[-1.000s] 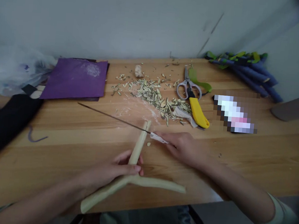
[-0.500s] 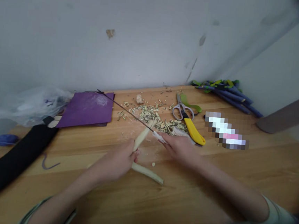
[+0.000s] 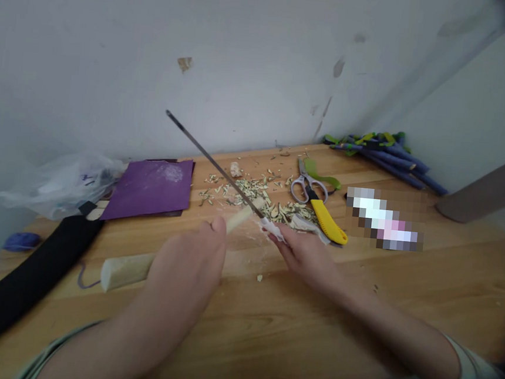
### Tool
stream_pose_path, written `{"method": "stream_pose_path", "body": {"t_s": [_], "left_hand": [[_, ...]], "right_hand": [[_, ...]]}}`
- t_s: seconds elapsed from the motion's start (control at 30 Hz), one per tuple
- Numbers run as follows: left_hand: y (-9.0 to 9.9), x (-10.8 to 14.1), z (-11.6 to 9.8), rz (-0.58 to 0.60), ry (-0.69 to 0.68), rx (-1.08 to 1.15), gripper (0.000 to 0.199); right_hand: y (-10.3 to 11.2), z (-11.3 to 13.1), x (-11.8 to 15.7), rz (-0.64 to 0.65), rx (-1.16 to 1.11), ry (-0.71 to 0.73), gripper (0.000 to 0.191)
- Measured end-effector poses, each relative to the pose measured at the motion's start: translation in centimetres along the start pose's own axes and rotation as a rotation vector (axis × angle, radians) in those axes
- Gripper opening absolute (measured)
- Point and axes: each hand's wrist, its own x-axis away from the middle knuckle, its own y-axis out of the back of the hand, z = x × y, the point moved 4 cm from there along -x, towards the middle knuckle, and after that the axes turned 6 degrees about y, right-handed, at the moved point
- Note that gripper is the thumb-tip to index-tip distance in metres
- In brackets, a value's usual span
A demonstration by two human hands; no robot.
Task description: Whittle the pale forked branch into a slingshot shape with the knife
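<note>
One wooden tabletop [image 3: 292, 340] carries all items. A long black band [image 3: 41, 277], a bundle of bluish sticks [image 3: 396, 161] and a purple sheet [image 3: 155, 193] lie toward its sides and back, probably to keep them out of the hands' way. The left hand [image 3: 193, 255], back uppermost, is closed around a pale peeled stick [image 3: 128, 268], likely to steady it; the finger undersides are hidden. The right hand [image 3: 306, 256] grips the wrapped end of a long narrow tool [image 3: 206, 156], the white wrap presumably serving as a handle. The stick passes beneath the left fingers: its thick end projects to the left, and its thinner end emerges past the knuckles, just ahead of the right fingertips. The tool crosses in front of that thinner end; contact cannot be confirmed. Beyond the right hand lie a yellow-handled cutter [image 3: 329, 223] and scissors [image 3: 309, 188], the cutter overlapping the scissors. Pale shavings [image 3: 252, 192] are scattered behind the stick's thinner end; one small chip [image 3: 259, 278] rests between the hands.
</note>
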Motion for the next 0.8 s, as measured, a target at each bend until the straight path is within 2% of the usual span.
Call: {"method": "stream_pose_path", "body": {"t_s": [0.2,0.3,0.37,0.43,0.5,0.6,0.63,0.7,0.8], "left_hand": [[0.7,-1.1,-0.9,0.076,0.071,-0.016,0.041],[1.2,-1.7,-0.7,0.080,0.145,0.001,0.030],[0.9,-2.0,-0.2,0.072,0.187,0.023,0.028],[-0.3,-2.2,0.5,0.057,0.256,0.053,0.031],[-2.4,-2.4,0.8,0.068,0.297,0.120,0.037],[-6.0,-2.6,-1.1,0.219,0.047,0.373,0.033],[-6.7,-2.5,-1.6,0.235,0.022,0.428,0.031],[-7.3,-2.2,-2.0,0.262,0.020,0.439,0.030],[-6.9,-1.9,-1.4,0.279,0.102,0.372,0.034]], "right_hand": [[0.0,0.3,0.3,0.034,-0.007,-0.025,0.032],[0.4,0.5,0.6,0.032,-0.009,-0.035,0.032],[0.5,0.7,0.8,0.035,0.015,-0.036,0.032],[0.2,0.9,1.0,0.064,0.049,-0.028,0.031],[-0.5,1.0,1.3,0.125,0.074,-0.014,0.030],[-1.7,1.0,1.4,0.195,0.083,0.010,0.028],[-1.9,0.9,1.4,0.194,0.087,0.011,0.028],[-2.0,0.4,1.3,0.169,0.104,-0.006,0.028],[-1.9,-0.2,1.1,0.151,0.127,-0.039,0.029]]}}
